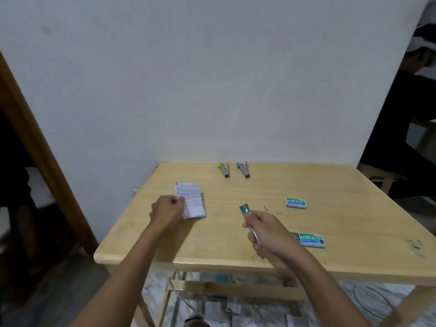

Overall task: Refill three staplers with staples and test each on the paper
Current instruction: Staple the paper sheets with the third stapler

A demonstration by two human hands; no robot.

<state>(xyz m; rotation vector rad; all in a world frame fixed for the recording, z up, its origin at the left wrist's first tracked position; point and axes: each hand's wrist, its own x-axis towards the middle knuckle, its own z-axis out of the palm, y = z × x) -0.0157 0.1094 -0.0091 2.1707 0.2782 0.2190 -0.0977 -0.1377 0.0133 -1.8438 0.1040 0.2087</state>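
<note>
A: State the surface and room.
B: A light wooden tabletop [342,232] stands against a plain white wall [188,79]. Paper scraps lie on the floor beneath it.

A: Item positions?
B: A yellow-tipped stapler [224,169] and a blue-tipped stapler [244,169] lie side by side at the far edge. One staple box [296,202] lies right of centre; a second staple box [311,240] lies nearer, just beside the right hand [266,230]. Loose staples [266,208] lie between the boxes.

A: Finger state?
B: The right hand's fingers are clamped on a teal-tipped stapler [245,208], held above the tabletop. The left hand [166,211] has its fingers pinched together on the left edge of the folded paper [192,200], at centre-left.
</note>
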